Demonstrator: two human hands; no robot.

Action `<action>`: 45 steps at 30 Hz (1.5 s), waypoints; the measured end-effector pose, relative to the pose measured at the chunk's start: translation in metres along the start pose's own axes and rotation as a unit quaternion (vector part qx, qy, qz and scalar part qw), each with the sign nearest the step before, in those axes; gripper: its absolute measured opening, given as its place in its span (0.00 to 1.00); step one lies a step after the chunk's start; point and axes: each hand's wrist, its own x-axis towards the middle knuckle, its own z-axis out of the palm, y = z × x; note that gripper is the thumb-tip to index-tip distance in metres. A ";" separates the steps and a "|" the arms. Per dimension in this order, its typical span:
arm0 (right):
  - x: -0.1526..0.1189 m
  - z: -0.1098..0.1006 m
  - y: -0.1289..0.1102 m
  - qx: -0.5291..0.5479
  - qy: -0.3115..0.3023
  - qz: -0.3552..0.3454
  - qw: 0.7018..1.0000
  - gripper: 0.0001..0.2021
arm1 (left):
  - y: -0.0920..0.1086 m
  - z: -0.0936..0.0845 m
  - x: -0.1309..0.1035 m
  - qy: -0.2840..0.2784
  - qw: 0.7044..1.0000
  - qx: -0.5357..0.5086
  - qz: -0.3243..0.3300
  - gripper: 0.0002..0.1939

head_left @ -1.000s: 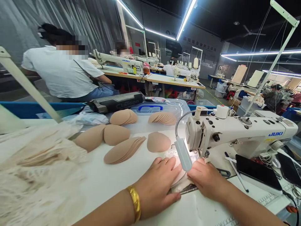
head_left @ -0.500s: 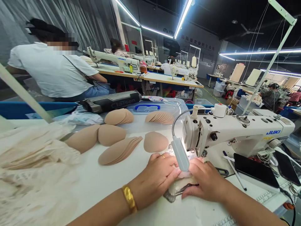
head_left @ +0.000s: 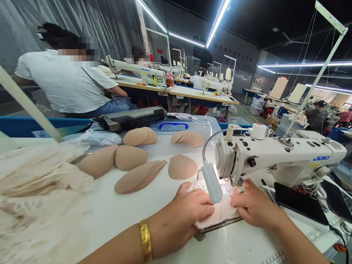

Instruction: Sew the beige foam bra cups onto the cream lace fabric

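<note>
A pale pink and white fabric piece (head_left: 217,215) with a lacy edge lies under the needle area of the white JUKI sewing machine (head_left: 291,152). Across the fabric's left side rests my left hand (head_left: 187,211), palm down with fingers spread. My right hand (head_left: 255,203) is at its right edge, fingers curled and pinching the cloth close to the presser foot, which is partly hidden. A grey lamp head (head_left: 211,182) on a bendable metal neck hangs over the work and covers part of it.
Beige foam cups (head_left: 140,177) lie in stacks left of the machine, near a clear plastic box (head_left: 189,124). Cream lace fabric (head_left: 41,183) is heaped at the left. A dark phone (head_left: 299,201) lies at the right. A person in white (head_left: 66,80) sits beyond.
The fabric now lies spread flatter and shows more between my hands. My right hand has moved right and up toward the needle area; my left hand's fingers have spread out.
</note>
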 end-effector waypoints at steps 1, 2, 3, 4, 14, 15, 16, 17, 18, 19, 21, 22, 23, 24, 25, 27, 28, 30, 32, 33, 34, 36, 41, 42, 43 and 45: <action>0.001 -0.005 -0.001 0.063 -0.009 0.023 0.998 0.11 | -0.002 0.002 0.000 0.008 1.000 0.001 0.006 0.14; 0.002 -0.007 -0.001 0.139 -0.015 0.046 0.989 0.12 | -0.004 0.003 0.000 0.017 1.000 0.006 0.011 0.16; 0.003 -0.008 -0.002 0.216 -0.018 0.071 0.974 0.14 | -0.007 0.004 0.001 0.026 0.999 0.016 0.016 0.18; 0.004 -0.006 -0.003 0.278 -0.018 0.097 0.956 0.15 | -0.010 0.006 0.001 0.036 0.999 0.027 0.022 0.19; 0.002 0.041 -0.001 0.018 0.012 0.051 0.998 0.11 | -0.025 0.001 0.014 0.067 0.992 0.062 0.091 0.16; 0.002 0.040 -0.001 0.002 0.010 0.052 0.999 0.10 | -0.024 0.000 0.015 0.063 0.993 0.057 0.086 0.17; 0.002 0.039 -0.001 -0.015 0.007 0.054 0.998 0.09 | -0.024 -0.002 0.015 0.060 0.993 0.053 0.083 0.19; 0.003 0.038 -0.001 -0.032 0.005 0.058 0.998 0.08 | -0.023 -0.003 0.016 0.056 0.994 0.049 0.082 0.20; 0.003 0.037 -0.001 -0.046 0.004 0.063 0.997 0.07 | -0.023 -0.004 0.017 0.053 0.994 0.047 0.080 0.21; 0.004 0.037 -0.001 -0.056 0.006 0.068 0.996 0.07 | -0.023 -0.005 0.018 0.051 0.995 0.046 0.075 0.22; 0.005 0.036 -0.002 -0.063 0.013 0.074 0.995 0.07 | -0.023 -0.005 0.020 0.051 0.996 0.040 0.061 0.24; 0.006 0.036 -0.002 -0.063 0.016 0.075 0.995 0.07 | -0.023 -0.005 0.021 0.053 0.996 0.035 0.055 0.26; 0.006 0.036 -0.002 -0.062 0.017 0.076 0.995 0.07 | -0.024 -0.004 0.022 0.055 0.997 0.031 0.053 0.28; 0.007 0.036 -0.002 -0.061 0.016 0.077 0.995 0.07 | -0.025 -0.004 0.022 0.057 0.997 0.027 0.054 0.29; 0.007 0.036 -0.002 -0.060 0.014 0.078 0.995 0.07 | -0.026 -0.003 0.022 0.059 0.996 0.025 0.060 0.30; 0.008 0.036 -0.001 -0.059 0.006 0.082 0.995 0.08 | -0.029 -0.002 0.023 0.062 0.995 0.024 0.069 0.30; 0.008 0.036 -0.001 -0.059 0.001 0.085 0.995 0.08 | -0.030 -0.001 0.023 0.065 0.995 0.025 0.070 0.28; 0.008 0.035 -0.001 -0.063 -0.007 0.088 0.994 0.08 | -0.031 0.001 0.024 0.072 0.995 0.020 0.072 0.26; 0.008 0.034 0.000 -0.073 -0.011 0.087 0.993 0.07 | -0.032 0.003 0.025 0.087 0.993 0.013 0.082 0.25; 0.007 0.033 0.000 -0.077 -0.010 0.084 0.993 0.06 | -0.033 0.004 0.025 0.095 0.992 0.010 0.088 0.24; 0.007 0.032 0.000 -0.077 -0.007 0.078 0.994 0.06 | -0.033 0.005 0.026 0.100 0.991 0.012 0.090 0.23; 0.005 0.031 0.000 -0.064 0.008 0.063 0.996 0.06 | -0.035 0.007 0.025 0.101 0.991 0.025 0.087 0.21; 0.003 0.028 -0.001 -0.019 0.078 0.043 0.996 0.09 | -0.040 0.012 0.024 0.084 0.992 0.057 0.076 0.21; 0.003 0.029 0.000 -0.018 0.093 0.040 0.995 0.08 | -0.041 0.012 0.024 0.081 0.992 0.062 0.075 0.21; 0.003 0.029 0.000 -0.019 0.105 0.039 0.993 0.08 | -0.041 0.012 0.024 0.079 0.992 0.066 0.076 0.21; 0.004 0.029 0.000 -0.026 0.115 0.042 0.992 0.07 | -0.042 0.013 0.024 0.076 0.992 0.070 0.074 0.20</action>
